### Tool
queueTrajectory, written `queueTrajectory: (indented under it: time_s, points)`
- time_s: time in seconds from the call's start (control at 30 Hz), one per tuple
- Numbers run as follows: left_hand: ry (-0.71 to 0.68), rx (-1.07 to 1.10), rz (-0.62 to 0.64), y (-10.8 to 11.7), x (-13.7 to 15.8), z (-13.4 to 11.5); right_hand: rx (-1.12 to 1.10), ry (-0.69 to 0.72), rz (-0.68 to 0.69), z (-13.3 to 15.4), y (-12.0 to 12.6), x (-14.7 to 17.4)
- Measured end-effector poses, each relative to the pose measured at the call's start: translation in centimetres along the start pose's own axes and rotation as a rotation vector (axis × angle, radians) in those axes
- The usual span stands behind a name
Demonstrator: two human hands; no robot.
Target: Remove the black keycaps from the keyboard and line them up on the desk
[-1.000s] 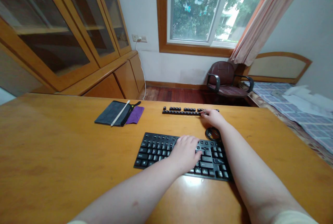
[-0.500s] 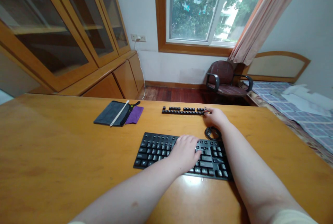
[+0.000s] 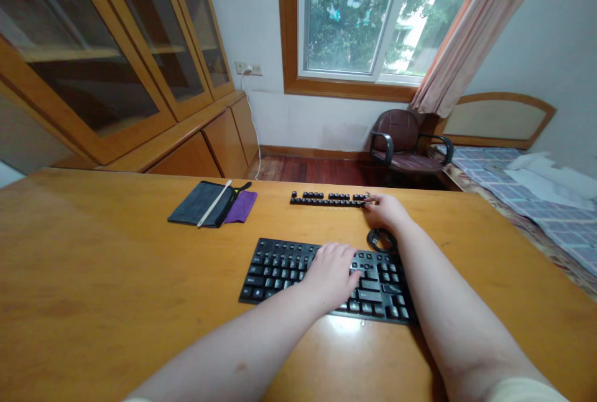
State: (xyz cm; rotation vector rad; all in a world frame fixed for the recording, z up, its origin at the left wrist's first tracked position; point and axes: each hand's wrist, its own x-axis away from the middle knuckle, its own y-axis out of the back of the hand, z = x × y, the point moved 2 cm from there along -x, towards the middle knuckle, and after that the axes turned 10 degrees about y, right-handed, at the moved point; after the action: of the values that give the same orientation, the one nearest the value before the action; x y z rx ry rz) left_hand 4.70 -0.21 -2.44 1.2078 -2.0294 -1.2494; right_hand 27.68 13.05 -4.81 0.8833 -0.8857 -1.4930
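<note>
A black keyboard (image 3: 280, 271) lies on the wooden table, its top row showing bare switches where keycaps are off. My left hand (image 3: 332, 271) rests flat on the keyboard's middle, fingers stretched and thumb apart. Beyond the keyboard, black keycaps (image 3: 321, 201) stand lined up in two rows near the far table edge. At the right end of those rows is my right hand (image 3: 389, 210), its fingertips pinched together. Something thin pokes out at the fingertips, too small to name. Below that hand lies a coiled black cable (image 3: 380, 240), partly covered by my right forearm.
Left of the keycaps lie a dark grey zip pouch (image 3: 191, 203), a purple cloth (image 3: 242, 206) and a thin pale stick (image 3: 214, 204) across the pouch. Past the table stand a glass-door cabinet (image 3: 158, 103), a brown armchair (image 3: 396, 131) and a bed (image 3: 536, 178).
My right hand has shifted very slightly left at the end of the keycap rows. My left hand and the keyboard stay where they were.
</note>
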Motion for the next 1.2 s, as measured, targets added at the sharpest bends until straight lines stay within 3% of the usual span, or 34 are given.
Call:
queueTrajectory:
  time_s: [0.3,0.83,1.2]
  points:
    - [-0.01,-0.007,-0.006,0.04,-0.02,0.0,0.079,-0.07,-0.09,-0.74,-0.08,0.39]
    - [-0.004,-0.002,0.003,0.06,0.01,-0.03,0.075,-0.024,-0.014,-0.59,0.13,-0.37]
    - [0.003,-0.011,0.014,0.21,0.0,-0.17,0.066,-0.012,-0.086,-0.19,0.01,0.09]
